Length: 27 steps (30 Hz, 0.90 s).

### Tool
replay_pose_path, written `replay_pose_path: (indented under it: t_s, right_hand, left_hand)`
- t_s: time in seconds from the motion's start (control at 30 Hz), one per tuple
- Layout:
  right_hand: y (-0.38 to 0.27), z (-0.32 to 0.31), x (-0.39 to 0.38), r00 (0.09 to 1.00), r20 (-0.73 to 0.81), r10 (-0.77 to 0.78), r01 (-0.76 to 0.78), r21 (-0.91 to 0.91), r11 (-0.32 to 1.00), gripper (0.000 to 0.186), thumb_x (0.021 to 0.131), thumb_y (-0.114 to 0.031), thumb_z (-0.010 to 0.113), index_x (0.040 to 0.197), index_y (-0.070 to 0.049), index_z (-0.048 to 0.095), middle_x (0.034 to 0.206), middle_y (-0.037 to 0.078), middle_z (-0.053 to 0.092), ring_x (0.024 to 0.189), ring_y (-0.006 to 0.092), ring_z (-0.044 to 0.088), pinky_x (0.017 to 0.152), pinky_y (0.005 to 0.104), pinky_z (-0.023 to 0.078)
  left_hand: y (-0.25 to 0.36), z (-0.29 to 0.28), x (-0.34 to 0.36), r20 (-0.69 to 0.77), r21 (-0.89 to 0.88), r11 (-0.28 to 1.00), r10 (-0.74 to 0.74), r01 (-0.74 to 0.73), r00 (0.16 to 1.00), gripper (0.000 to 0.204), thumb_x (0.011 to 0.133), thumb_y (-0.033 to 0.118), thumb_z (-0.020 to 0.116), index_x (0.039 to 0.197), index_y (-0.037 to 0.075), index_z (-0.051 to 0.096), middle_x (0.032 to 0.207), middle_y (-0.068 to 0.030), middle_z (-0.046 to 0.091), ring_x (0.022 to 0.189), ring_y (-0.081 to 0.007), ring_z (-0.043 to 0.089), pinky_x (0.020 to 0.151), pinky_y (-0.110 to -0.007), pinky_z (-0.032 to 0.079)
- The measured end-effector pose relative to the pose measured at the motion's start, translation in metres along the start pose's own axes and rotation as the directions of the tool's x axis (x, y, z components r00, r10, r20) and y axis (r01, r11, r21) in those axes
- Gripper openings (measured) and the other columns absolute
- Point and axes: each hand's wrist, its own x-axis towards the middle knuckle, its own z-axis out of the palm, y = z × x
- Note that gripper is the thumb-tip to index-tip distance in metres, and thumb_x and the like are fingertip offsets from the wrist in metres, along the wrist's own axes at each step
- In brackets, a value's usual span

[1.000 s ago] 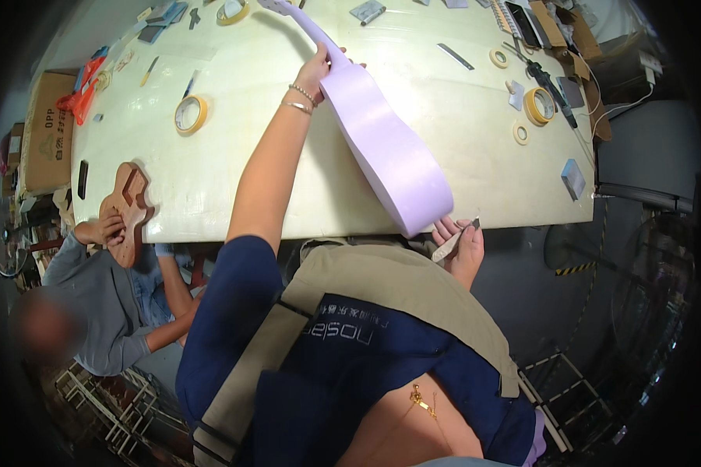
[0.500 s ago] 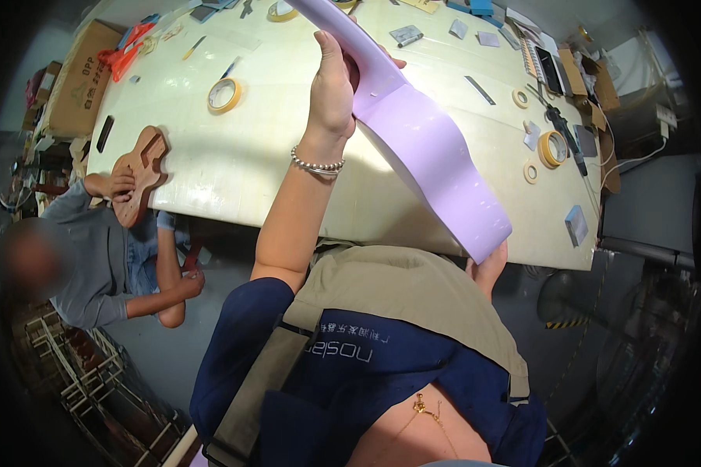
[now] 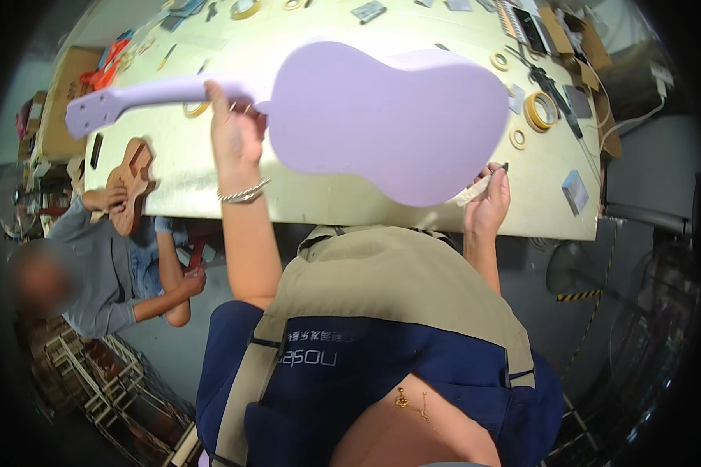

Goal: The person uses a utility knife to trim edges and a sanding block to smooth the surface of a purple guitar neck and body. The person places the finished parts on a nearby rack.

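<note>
Plainly, the left hand grips a smooth, waisted guitar.

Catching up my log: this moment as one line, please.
left hand: grips ukulele by neck; right hand: holds thin tool; table: tape rolls; co-worker's hand: on wooden guitar body

Here's the big yellow tape roll on the pale table, and a slim ring sits above-left of it, a smaller ring below-left! Black long-nosed tool right beside it, blue-grey block lower down, and far left of it, a co-worker with a brown guitar body!
</note>
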Motion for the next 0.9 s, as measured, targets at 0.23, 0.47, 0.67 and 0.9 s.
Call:
replay_pose_path:
  t_s: [0.23, 0.47, 0.67, 0.9]
  right_hand:
    - [-0.019, 0.037, 0.004, 0.996, 0.070, -0.051, 0.056, -0.079, 0.995, 0.024, 0.096, -0.023, 0.042, 0.096, -0.001, 0.050, 0.093, 0.012, 0.060, 0.087, 0.0163, 0.056, 0.080, 0.0290, 0.044]
    - [-0.025, 0.056, 0.010, 0.984, 0.168, -0.055, 0.075, -0.115, 0.990, 0.024, 0.096, -0.024, 0.040, 0.095, -0.002, 0.050, 0.096, 0.013, 0.061, 0.084, 0.0166, 0.058, 0.077, 0.0289, 0.046]
    - [-0.036, 0.063, 0.005, 0.977, 0.206, -0.050, 0.081, -0.147, 0.986, 0.024, 0.096, -0.023, 0.039, 0.096, -0.002, 0.051, 0.098, 0.015, 0.061, 0.085, 0.0169, 0.060, 0.077, 0.0289, 0.047]
    - [-0.037, 0.064, 0.009, 0.985, 0.167, -0.039, 0.071, -0.193, 0.979, 0.025, 0.096, -0.023, 0.040, 0.096, -0.002, 0.052, 0.095, 0.011, 0.061, 0.084, 0.0156, 0.058, 0.076, 0.0274, 0.046]
  left_hand:
    - [-0.003, -0.035, 0.001, 0.046, 0.012, 1.000, -0.001, 0.000, 0.999, 0.053, 0.090, 0.040, 0.050, 0.126, 0.002, 0.042, 0.121, -0.0207, 0.049, 0.109, -0.0278, 0.049, 0.095, -0.038, 0.042]
    - [-0.004, -0.057, 0.004, 0.001, -0.047, 0.999, -0.024, 0.024, 1.000, 0.053, 0.091, 0.040, 0.048, 0.126, 0.001, 0.043, 0.124, -0.0158, 0.045, 0.114, -0.0251, 0.046, 0.098, -0.039, 0.039]
    - [-0.005, -0.061, 0.003, -0.035, -0.041, 0.998, -0.042, 0.041, 0.998, 0.053, 0.092, 0.039, 0.047, 0.126, -0.001, 0.041, 0.124, -0.0149, 0.047, 0.114, -0.0240, 0.048, 0.097, -0.038, 0.040]
    - [-0.004, -0.063, 0.003, -0.016, -0.017, 0.999, -0.033, 0.032, 0.999, 0.052, 0.091, 0.038, 0.048, 0.124, -0.002, 0.042, 0.122, -0.0145, 0.048, 0.112, -0.0241, 0.048, 0.097, -0.039, 0.040]
